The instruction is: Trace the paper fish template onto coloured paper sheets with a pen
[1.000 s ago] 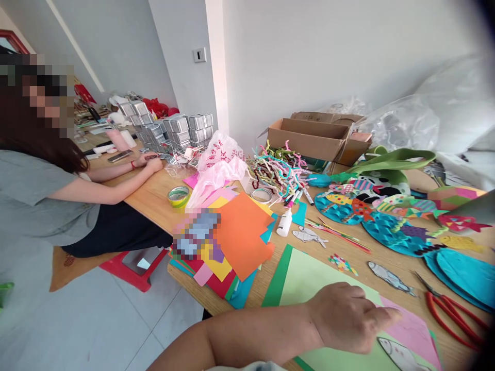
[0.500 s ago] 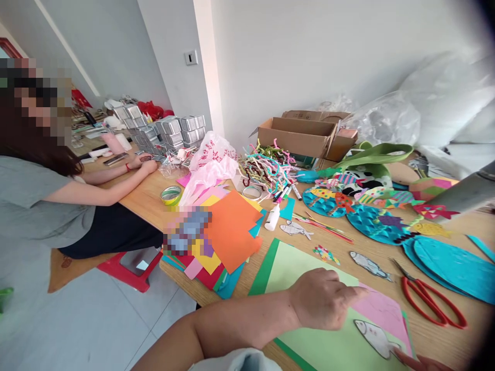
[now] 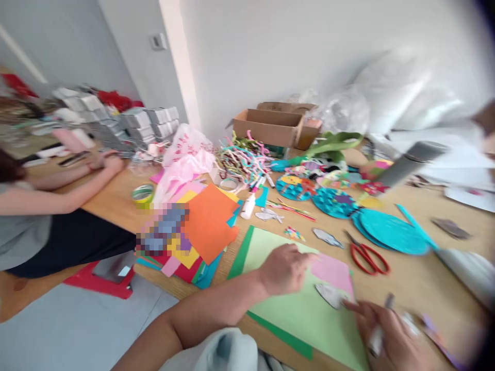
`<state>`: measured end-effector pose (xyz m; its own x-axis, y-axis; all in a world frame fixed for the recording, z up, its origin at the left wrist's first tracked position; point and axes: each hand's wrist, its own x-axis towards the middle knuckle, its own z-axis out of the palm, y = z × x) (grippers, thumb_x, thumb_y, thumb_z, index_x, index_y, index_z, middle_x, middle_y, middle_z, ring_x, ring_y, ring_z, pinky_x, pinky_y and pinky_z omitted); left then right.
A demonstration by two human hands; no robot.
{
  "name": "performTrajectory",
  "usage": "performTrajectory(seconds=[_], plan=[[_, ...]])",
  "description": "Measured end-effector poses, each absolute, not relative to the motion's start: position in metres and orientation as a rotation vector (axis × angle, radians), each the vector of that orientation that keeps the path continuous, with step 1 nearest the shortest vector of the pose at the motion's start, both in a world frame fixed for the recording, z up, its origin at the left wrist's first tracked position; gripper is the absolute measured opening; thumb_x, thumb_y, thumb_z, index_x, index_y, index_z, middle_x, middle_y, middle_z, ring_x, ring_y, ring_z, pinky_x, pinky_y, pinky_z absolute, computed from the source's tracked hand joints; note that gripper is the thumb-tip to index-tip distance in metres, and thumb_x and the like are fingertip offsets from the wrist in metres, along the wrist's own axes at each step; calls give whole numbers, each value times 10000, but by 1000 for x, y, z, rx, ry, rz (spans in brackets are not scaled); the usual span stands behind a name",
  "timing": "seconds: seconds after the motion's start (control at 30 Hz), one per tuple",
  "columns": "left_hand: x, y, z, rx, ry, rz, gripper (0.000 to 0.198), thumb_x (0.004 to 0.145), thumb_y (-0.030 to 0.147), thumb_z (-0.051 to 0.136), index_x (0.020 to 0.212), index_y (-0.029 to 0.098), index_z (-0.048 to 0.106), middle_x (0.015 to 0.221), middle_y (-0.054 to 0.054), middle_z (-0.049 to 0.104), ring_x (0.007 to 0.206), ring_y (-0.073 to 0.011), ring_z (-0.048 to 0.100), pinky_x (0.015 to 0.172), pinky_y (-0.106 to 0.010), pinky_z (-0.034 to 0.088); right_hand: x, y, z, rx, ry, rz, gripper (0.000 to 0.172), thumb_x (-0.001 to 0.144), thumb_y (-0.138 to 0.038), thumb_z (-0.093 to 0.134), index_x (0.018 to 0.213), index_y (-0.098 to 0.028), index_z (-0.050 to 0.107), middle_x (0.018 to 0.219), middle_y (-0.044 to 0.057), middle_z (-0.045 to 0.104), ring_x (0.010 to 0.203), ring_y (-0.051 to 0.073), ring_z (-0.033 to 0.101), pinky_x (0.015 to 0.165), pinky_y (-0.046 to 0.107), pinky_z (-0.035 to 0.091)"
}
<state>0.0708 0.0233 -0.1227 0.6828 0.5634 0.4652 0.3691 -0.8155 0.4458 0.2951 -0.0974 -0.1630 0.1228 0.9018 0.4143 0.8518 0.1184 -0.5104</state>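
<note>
My left hand [image 3: 285,269] rests knuckles up on a light green paper sheet [image 3: 309,314], fingers curled loosely at the edge of a pink sheet [image 3: 333,273]. My right hand [image 3: 390,337] comes in at the bottom right, blurred, its fingers closed round a thin grey pen-like stick [image 3: 381,327]. One fingertip touches a grey paper fish cutout [image 3: 330,294] lying where green and pink sheets meet. Red scissors [image 3: 367,256] lie just beyond the pink sheet.
A stack of coloured paper [image 3: 201,229] hangs over the table's near edge. Further back lie a glue bottle [image 3: 248,205], pipe cleaners [image 3: 242,159], blue decorated discs [image 3: 386,234], a cardboard box [image 3: 270,126] and a grey cylinder [image 3: 410,162]. Another person's arms [image 3: 58,193] rest at the left.
The view has swung right and blurred. My right hand with the stick has come into sight beside the fish cutout. My left hand has stayed on the green sheet.
</note>
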Motion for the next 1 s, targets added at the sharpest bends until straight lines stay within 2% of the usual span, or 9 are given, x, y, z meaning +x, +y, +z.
performTrajectory(seconds=[0.13,0.3,0.47,0.6,0.8,1.0], plan=[[71,23,-121,2303,790,1034,479,720,-12,421,1146,163,551,800,-21,655,840,-192,566,808,-321,481,280,-99,-144,-1719,-1668,115,81,891,-249,469,849,-245,537,822,59,683,757,222,589,654,347,466],[75,21,-114,2219,756,996,499,707,-59,391,1116,187,534,799,2,669,845,-178,578,774,-294,477,277,-97,-143,-1742,-1630,161,118,909,-183,429,819,-234,487,791,51,676,735,214,547,676,358,453],[81,-2,-91,2479,594,592,455,691,-44,418,1064,175,558,889,-29,655,875,-188,570,795,-303,474,275,-100,-141,-1722,-1636,179,134,925,-160,411,825,-229,469,781,44,659,732,207,526,659,341,437],[90,-23,-88,2749,492,367,334,767,19,438,1052,140,564,898,-61,632,876,-207,552,806,-322,463,276,-100,-143,-1710,-1673,151,151,928,-127,409,821,-228,443,824,32,665,745,201,514,680,340,420],[103,-38,-113,3063,493,414,267,876,96,392,1077,91,567,1085,-137,621,983,-240,544,855,-351,432,278,-101,-149,-1703,-1689,128,134,921,-110,424,870,-221,479,829,26,654,741,198,504,675,338,407],[100,-48,-118,3081,555,419,289,860,110,383,1087,111,562,1217,-159,593,893,-227,554,727,-336,429,280,-104,-150,-1731,-1683,199,134,898,-105,440,904,-227,496,866,48,661,747,212,509,673,366,418]])
